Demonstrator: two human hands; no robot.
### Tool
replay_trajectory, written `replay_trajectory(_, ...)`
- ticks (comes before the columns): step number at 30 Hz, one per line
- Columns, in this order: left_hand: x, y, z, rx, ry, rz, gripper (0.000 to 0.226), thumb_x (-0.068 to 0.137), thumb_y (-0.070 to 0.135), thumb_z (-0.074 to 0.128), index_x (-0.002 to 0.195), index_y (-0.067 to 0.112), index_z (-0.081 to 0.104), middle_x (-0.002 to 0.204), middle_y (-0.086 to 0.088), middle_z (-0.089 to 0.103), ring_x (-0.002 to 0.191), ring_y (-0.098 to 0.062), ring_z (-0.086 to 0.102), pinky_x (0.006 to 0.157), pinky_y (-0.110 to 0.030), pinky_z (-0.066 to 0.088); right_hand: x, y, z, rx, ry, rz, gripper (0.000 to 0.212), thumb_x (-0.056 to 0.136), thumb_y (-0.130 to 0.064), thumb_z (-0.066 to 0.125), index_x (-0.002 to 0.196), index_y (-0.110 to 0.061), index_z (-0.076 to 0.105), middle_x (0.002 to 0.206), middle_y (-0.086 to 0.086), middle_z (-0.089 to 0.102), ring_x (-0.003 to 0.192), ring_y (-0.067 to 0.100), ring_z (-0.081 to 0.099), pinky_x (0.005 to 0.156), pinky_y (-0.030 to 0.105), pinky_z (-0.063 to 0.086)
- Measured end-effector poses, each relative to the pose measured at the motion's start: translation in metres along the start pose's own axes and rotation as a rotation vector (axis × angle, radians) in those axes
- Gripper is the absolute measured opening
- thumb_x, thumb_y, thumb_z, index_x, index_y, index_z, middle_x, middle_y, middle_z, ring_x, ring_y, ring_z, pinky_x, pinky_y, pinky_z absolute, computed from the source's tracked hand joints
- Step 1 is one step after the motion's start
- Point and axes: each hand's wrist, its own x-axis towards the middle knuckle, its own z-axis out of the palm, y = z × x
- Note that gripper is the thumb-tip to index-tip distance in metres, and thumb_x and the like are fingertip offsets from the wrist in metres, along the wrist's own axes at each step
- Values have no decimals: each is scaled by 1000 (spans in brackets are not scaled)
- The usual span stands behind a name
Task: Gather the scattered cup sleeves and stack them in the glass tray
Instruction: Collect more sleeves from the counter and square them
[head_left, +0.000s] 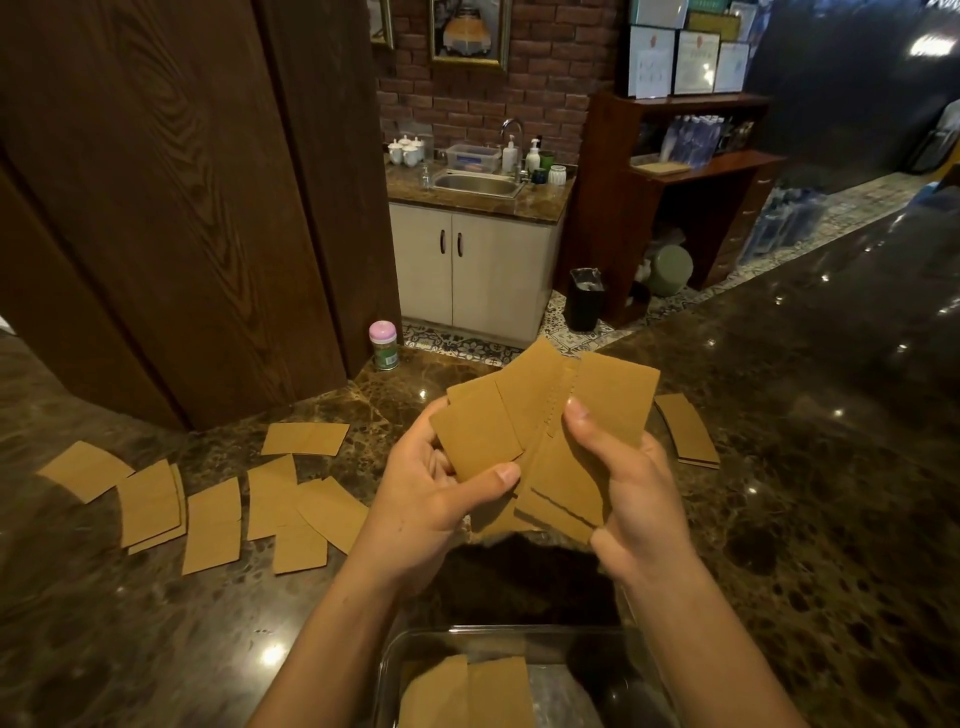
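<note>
A fanned bunch of brown cardboard cup sleeves (540, 431) is held above the marble counter between my left hand (431, 499) and my right hand (628, 499). Both hands grip the bunch, thumbs on top. Several more sleeves (218, 514) lie flat and scattered on the counter to the left. One small pile of sleeves (688, 428) lies to the right of my hands. The glass tray (395, 654) stands at the near edge below my forearms, with sleeves (467, 693) lying inside it.
A pink-lidded small jar (384, 345) stands at the counter's far edge by the dark wooden panel (171, 208). Beyond the counter are a sink cabinet (478, 270) and a black bin (584, 299) on the floor. The dark marble counter (805, 493) stretches away to the right.
</note>
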Motion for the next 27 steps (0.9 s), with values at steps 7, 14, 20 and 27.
replay_trajectory(7, -3, 7, -4, 25, -24, -31, 62, 81, -2, 74, 134, 20, 51, 120, -13, 72, 111, -32, 70, 86, -39, 59, -4, 8, 5, 95, 58, 11, 21, 83, -22, 74, 103, -25, 68, 87, -4, 82, 80, 13, 79, 78, 43, 60)
replay_trajectory(14, -20, -3, -7, 147, -158, -145, 52, 93, 0, 64, 139, 23, 50, 111, -20, 75, 104, -37, 72, 87, -49, 59, 6, -6, 1, 202, 24, -47, 40, 84, -24, 70, 123, -20, 71, 120, 9, 77, 111, 28, 73, 100, 53, 55)
replay_trajectory(20, -9, 4, -7, -119, 105, -97, 44, 96, 1, 55, 132, 27, 58, 117, -10, 75, 107, -30, 71, 79, -42, 59, 12, -20, -5, 80, -13, -16, 56, 83, -27, 72, 138, -17, 62, 129, 10, 73, 119, 29, 70, 98, 52, 56)
replay_trajectory(27, 0, 22, 5, -273, 38, -110, 35, 101, 23, 49, 134, 31, 58, 123, -1, 73, 108, -19, 71, 79, -38, 60, 12, -35, -10, -152, -51, 60, 43, 71, -30, 79, 112, -24, 68, 92, -4, 83, 79, 14, 79, 71, 38, 57)
